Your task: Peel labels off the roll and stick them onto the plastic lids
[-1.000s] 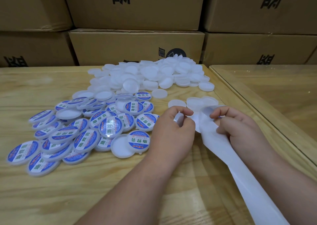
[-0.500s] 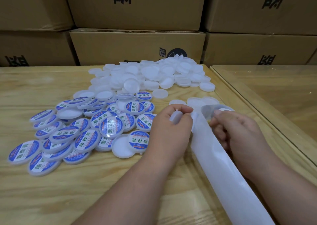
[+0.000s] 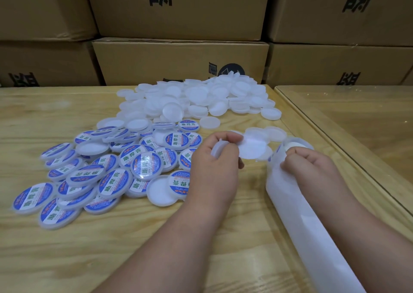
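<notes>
**A:** Start at the hands. What does each one hold?

**B:** The left hand (image 3: 215, 158) has its fingers curled round a blank lid (image 3: 218, 150), with a peeled label (image 3: 251, 148) pinched at its fingertips; we see the label's pale back. The right hand (image 3: 306, 167) is clamped on the backing strip (image 3: 312, 232), fingers folded over its upper end, where the strip bends over.

**A:** And how does the label lie from the lid?

**B:** At about three o'clock of the lid, just beside it, hanging off the fingertips toward the right hand. The left hand is the nearer one (it has both pieces already), so I judge the next move is a fold inward and a press down, all on that side. Whether the label touches the lid's face yet, I cannot tell.

**A:** The strip's long axis?

**B:** It runs from the right hand's grip toward five o'clock, down past the forearm and out of view. The roll itself is not visible.

**A:** And further out?

**B:** The labelled lids (image 3: 93, 176) are heaped at nine o'clock of the left hand on the worktop (image 3: 55, 254). The plain lids (image 3: 201, 100) pile up at twelve o'clock, a few loose ones just beyond the fingertips. Cardboard boxes (image 3: 178, 62) stack behind.
</notes>
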The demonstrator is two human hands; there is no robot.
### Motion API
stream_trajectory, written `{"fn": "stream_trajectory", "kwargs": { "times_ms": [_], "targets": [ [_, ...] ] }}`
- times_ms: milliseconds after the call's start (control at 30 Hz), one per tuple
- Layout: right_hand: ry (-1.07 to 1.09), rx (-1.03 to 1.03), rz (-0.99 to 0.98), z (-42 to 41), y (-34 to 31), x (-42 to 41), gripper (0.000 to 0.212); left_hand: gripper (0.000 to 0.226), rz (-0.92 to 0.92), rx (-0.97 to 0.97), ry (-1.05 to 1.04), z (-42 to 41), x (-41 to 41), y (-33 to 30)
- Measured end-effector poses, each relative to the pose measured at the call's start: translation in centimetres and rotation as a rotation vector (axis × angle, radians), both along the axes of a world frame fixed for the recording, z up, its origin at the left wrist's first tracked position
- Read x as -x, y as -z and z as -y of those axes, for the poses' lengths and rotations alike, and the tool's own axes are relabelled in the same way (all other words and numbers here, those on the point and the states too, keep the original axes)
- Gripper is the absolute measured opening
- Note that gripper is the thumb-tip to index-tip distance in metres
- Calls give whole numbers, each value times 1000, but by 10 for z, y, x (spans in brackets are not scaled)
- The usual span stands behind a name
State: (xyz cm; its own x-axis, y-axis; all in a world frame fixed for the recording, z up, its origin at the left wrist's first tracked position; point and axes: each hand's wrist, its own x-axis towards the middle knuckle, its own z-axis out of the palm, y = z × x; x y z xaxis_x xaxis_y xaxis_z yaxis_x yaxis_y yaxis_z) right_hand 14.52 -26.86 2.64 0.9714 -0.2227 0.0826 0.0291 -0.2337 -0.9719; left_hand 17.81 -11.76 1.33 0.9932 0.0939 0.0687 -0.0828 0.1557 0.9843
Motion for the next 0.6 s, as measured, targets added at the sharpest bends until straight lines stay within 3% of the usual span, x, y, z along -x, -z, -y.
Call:
{"fn": "stream_trajectory", "kwargs": {
  "times_ms": [233, 600],
  "targets": [
    [-28, -72, 258, -4, 9, -5, 9, 24, 3, -14, 58, 1, 2, -1],
    [-19, -2, 349, -4, 12, -6, 10, 21, 20, -55, 137, 3, 3, 0]
  ]
}}
